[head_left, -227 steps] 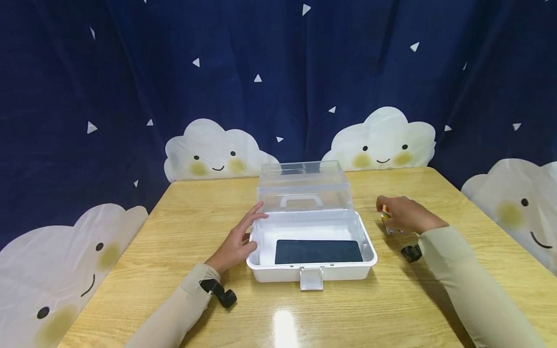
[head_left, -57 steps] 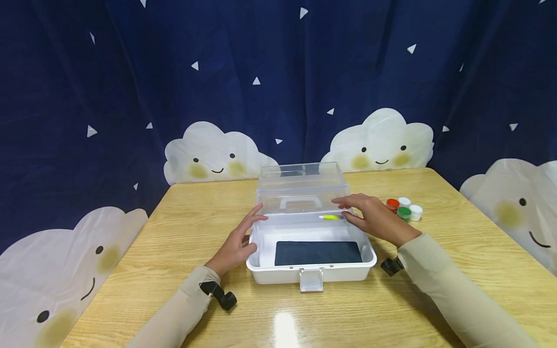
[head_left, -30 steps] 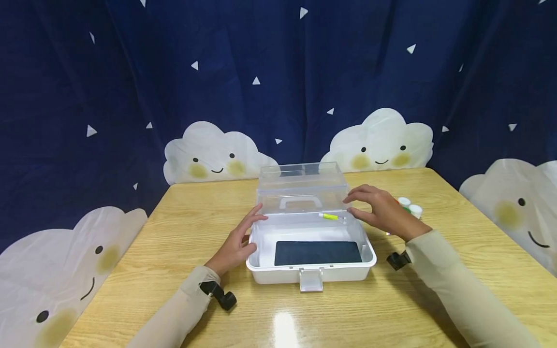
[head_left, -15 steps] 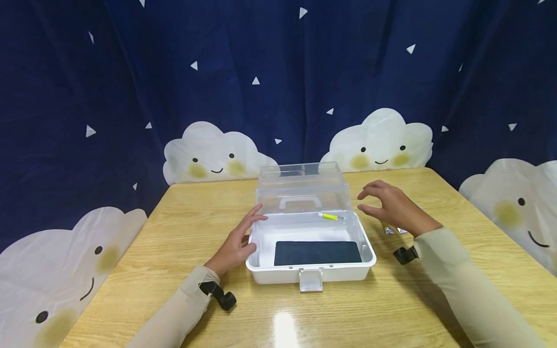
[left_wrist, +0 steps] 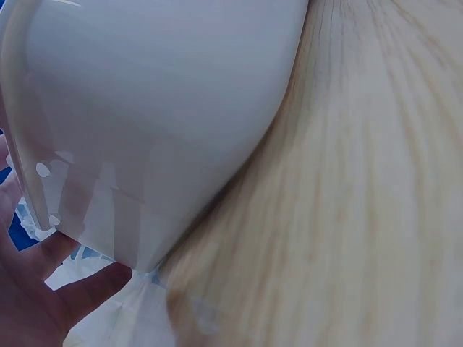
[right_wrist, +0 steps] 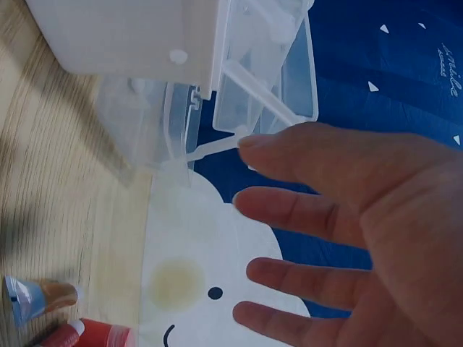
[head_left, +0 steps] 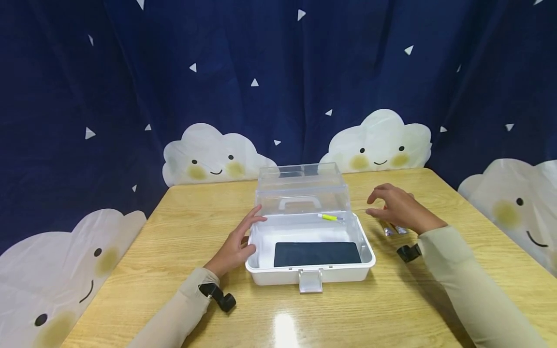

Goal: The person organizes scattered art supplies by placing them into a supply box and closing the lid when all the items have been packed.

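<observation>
The person's left hand (head_left: 235, 246) rests against the left end of a white plastic box (head_left: 278, 276) w/ rounded corners & a clear hinged lid (head_left: 300, 186) tipped back; its fingers are spread, thumb apart, not clamped. The right hand (head_left: 400, 208) hangs just right of the box, thumb & fingers apart and loosely bent, nothing btwn them. Below it on the wooden table (head_left: 174, 232), outside the box, lie a small brown tube w/ silvery crimped end (right_wrist: 43, 298) and, beside it, a small red tube w/ pale cap (right_wrist: 61, 336); the hand hides parts of both in the head view. A slim yellow tube-like item w/ white tip (head_left: 330, 217) lies at the box's back edge; can't tell if on the rim or just inside. A dark flat rectangular panel (head_left: 317, 254) is on the box floor. Tubes: prob. v. light, soft-walled, smooth, a bit slippery, apt to roll; best pinched lightly mid-body w/ thumb & index, as a hard squeeze could dent them. Box: likely light but stiff, could slide on wood; steady by end wall or rim, not the thin lid.
</observation>
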### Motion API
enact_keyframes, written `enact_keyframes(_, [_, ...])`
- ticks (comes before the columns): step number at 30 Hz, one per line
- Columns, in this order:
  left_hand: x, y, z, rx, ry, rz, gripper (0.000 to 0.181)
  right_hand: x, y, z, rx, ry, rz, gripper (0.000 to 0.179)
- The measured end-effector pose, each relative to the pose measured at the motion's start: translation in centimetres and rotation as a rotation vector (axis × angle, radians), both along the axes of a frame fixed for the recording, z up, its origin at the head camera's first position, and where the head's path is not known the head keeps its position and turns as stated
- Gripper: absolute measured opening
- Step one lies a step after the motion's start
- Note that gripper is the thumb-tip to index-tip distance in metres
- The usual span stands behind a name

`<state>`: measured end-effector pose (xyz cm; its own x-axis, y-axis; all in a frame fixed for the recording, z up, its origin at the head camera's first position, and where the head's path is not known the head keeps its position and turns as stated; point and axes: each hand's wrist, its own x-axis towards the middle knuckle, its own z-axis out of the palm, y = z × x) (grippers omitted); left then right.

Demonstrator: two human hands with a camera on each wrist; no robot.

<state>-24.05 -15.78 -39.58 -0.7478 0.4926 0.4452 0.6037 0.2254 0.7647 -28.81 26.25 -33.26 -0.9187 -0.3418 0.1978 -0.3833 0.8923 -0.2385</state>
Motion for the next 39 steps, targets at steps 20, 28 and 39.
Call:
enact_keyframes(20, [0.1,0.0,0.0,-0.007,0.0,0.007,0.064,-0.8,2.2,-1.1,0.096,-0.139,-0.092,0.03])
enact_keyframes(28, [0.0,0.0,0.0,-0.009,0.003,0.006,0.064,-1.0,2.9,-1.6,0.106,-0.204,-0.1,0.027])
enact_keyframes(39, [0.2,-0.1,0.1,-0.015,-0.01,0.013,0.064,-1.4,3.2,-2.4,0.097,-0.217,-0.105,0.025])
